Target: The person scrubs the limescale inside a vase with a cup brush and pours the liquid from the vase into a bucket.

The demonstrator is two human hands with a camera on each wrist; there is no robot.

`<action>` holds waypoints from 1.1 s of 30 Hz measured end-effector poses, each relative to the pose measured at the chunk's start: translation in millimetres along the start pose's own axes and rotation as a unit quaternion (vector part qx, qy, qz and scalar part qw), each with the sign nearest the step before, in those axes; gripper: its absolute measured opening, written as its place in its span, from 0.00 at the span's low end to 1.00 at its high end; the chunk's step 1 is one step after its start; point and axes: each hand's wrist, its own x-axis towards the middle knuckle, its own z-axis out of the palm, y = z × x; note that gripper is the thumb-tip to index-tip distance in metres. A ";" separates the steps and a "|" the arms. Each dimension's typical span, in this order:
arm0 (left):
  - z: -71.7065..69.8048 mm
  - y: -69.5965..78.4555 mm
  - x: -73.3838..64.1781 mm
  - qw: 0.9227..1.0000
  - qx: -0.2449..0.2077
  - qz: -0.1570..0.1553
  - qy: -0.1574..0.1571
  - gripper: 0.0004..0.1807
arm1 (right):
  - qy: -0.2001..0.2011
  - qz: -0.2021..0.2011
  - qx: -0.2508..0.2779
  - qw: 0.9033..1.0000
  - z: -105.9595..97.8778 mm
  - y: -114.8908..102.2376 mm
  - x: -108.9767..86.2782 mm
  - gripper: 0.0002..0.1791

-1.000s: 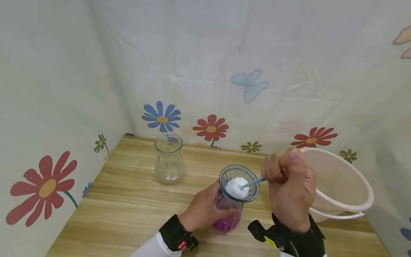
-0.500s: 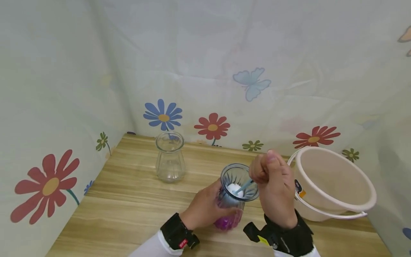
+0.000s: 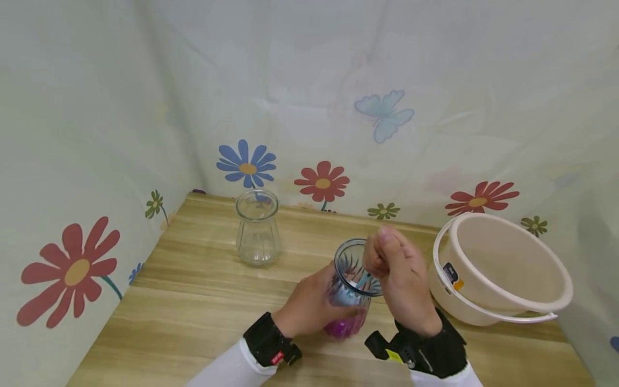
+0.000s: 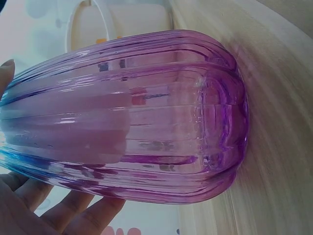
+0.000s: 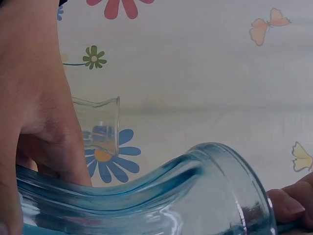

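A ribbed glass vase (image 3: 345,322), purple at the base and blue towards its flared rim, leans towards the right in the head view. My left hand (image 3: 309,303) grips it round the side, with its fingers (image 4: 76,213) spread along the glass in the left wrist view. My right hand (image 3: 398,269) is at the mouth, fingers curled round the light-blue handle of a sponge brush (image 3: 364,281). The brush's white head, tinted pink through the glass, sits inside the vase's upper half in the left wrist view. Right fingertips (image 5: 291,203) are right at the rim.
A clear glass vase (image 3: 258,239) stands upright at the back left of the wooden table (image 3: 203,306). At the right is a cream bucket (image 3: 464,301) with its handle lowered. Flower-printed curtains (image 3: 309,64) enclose the table's back and sides.
My right hand has moved left and down to the vase's mouth, pushing the sponge head from the rim deeper inside. My left hand keeps its grip on the vase.
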 end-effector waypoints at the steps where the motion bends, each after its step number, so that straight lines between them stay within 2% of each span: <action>1: -0.4 0.1 0.5 1.000 0.000 -0.001 -0.001 0.50 | -0.003 0.011 -0.006 1.000 0.0 -0.4 0.6 0.21; 8: -3.1 2.2 1.6 1.000 -0.002 0.008 0.004 0.49 | -0.026 0.074 -0.049 0.996 -0.4 -2.7 4.1 0.22; 13: -3.3 1.7 2.7 1.000 0.001 0.011 0.007 0.48 | -0.060 0.113 -0.104 0.986 -1.9 -5.5 6.1 0.22; 20: -2.7 0.9 2.7 1.000 0.004 0.021 0.005 0.47 | -0.094 0.111 -0.114 0.983 -3.5 -2.3 7.0 0.19; 28: -1.3 -1.7 3.1 0.999 0.012 0.034 0.010 0.47 | -0.091 0.141 -0.120 0.979 -3.9 -2.2 5.0 0.18; 33: -0.9 -1.8 1.9 1.000 0.010 0.029 0.006 0.47 | -0.073 0.176 -0.151 0.970 -3.6 -3.5 4.4 0.16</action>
